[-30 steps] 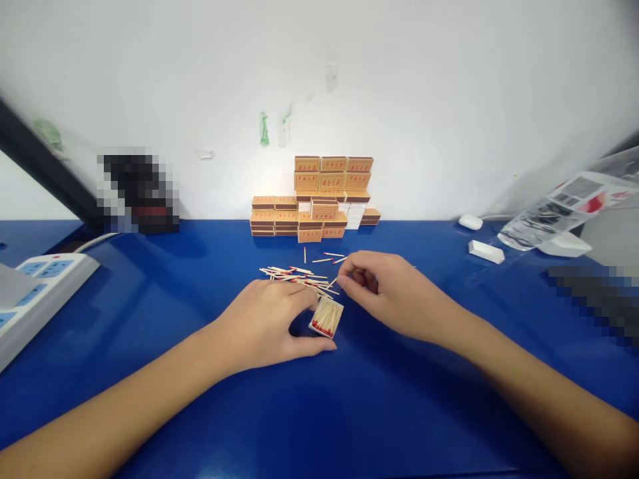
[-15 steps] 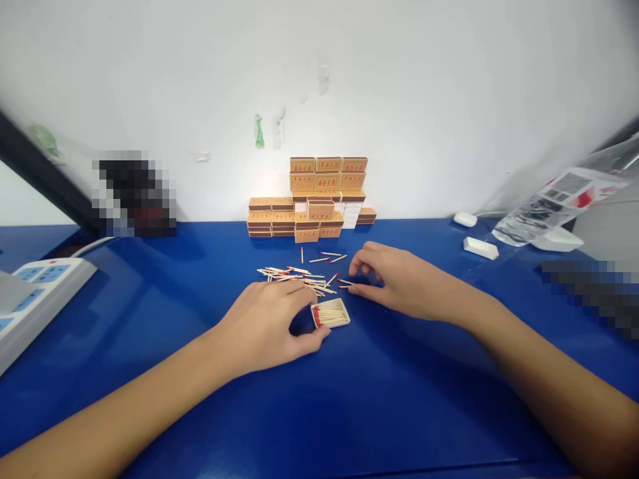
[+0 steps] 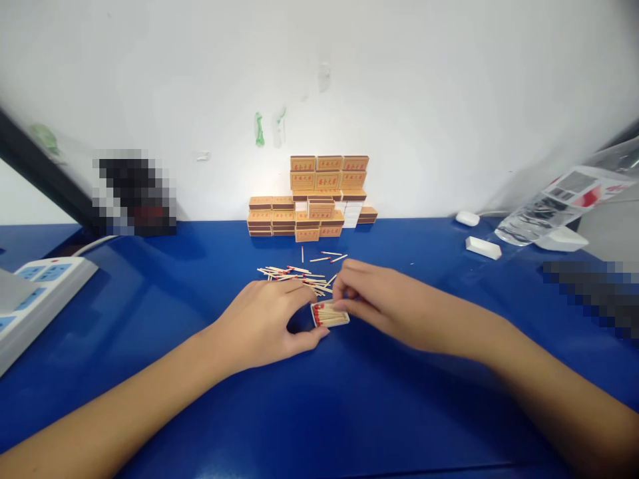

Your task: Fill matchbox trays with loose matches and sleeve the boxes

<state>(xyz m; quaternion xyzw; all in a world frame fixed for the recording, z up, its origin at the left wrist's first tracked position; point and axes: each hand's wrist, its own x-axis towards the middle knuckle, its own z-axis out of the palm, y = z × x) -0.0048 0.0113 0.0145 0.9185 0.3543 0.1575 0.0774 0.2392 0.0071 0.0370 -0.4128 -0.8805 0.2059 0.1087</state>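
Observation:
My left hand [image 3: 272, 319] grips a small white matchbox tray [image 3: 344, 322] at its left end, thumb at the near side and fingers at the far side. Red-tipped matches [image 3: 327, 315] lie side by side in the tray. Over the tray's right end, the thumb and fingers of my right hand [image 3: 369, 296] are pinched on a match, mostly hidden by the fingers. Behind my left hand is a loose heap of matches [image 3: 294, 273], with a few single ones [image 3: 320, 259] lying farther back.
Orange matchboxes [image 3: 327, 181] are stacked against the wall. A power strip [image 3: 54, 286] stands at the left. White pieces [image 3: 483, 247], a clear plastic package [image 3: 544, 203] and a blurred dark object [image 3: 594, 293] lie at the right.
My right hand has moved left and nearer, from the loose matches beside the heap to over the tray. Those matches no longer show there. My left hand stays on the tray.

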